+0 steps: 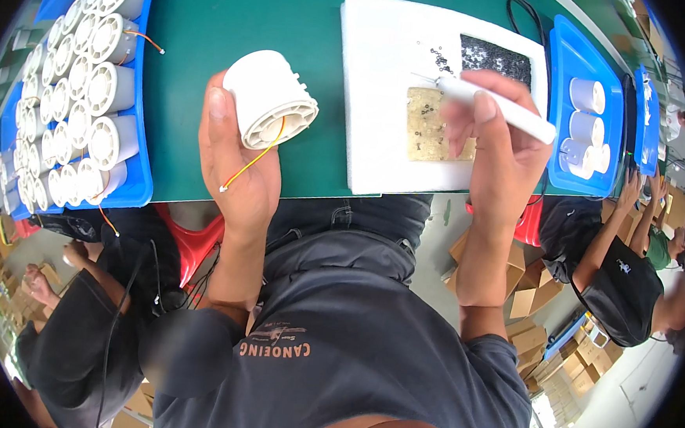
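My left hand [240, 157] is closed around a white cylindrical plastic housing [267, 92], tilted so its ribbed round end faces toward me. Red and yellow wires [253, 165] come out of that end and finish in a small white plug. My right hand [500, 137] grips a white pen-shaped tool [513, 113] whose thin metal tip points left. It is above a white foam board [377, 98] with two recesses. One recess is packed with tiny black parts [497, 59]; the yellowish one [426, 129] has only scattered ones. Some fingers are blurred.
At the left, a blue tray [143, 172] is filled with several similar white housings, some with wires. Another blue tray [562, 63] with a few white cylinders stands at the right. A black cable [524, 4] runs behind the board across the green table [198, 9]. People sit at both sides.
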A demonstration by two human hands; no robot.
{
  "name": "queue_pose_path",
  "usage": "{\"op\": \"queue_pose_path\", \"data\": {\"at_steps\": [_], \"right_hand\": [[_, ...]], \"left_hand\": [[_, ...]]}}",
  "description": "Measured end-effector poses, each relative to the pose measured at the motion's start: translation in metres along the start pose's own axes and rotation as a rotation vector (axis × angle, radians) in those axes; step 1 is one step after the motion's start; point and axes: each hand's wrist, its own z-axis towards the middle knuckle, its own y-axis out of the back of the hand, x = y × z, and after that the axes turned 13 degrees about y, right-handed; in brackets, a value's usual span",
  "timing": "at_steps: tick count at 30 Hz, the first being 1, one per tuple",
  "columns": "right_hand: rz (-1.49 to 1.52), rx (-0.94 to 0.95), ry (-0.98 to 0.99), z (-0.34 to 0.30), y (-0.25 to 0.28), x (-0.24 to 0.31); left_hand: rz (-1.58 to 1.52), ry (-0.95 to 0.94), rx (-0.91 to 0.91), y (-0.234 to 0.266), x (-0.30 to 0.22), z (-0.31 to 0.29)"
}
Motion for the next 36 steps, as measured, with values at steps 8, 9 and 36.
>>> {"op": "queue_pose_path", "data": {"at_steps": [8, 9, 36], "right_hand": [[-0.220, -0.011, 0.121, 0.011, -0.002, -0.011], [-0.222, -0.011, 0.122, 0.011, -0.002, -0.011], [0.222, 0.028, 0.006, -0.010, -0.001, 0.007]], "left_hand": [[-0.009, -0.012, -0.023, 0.000, 0.001, 0.000], [-0.001, -0.017, -0.020, 0.001, 0.001, 0.000], [-0.306, 0.062, 0.093, -0.047, -0.006, 0.032]]}}
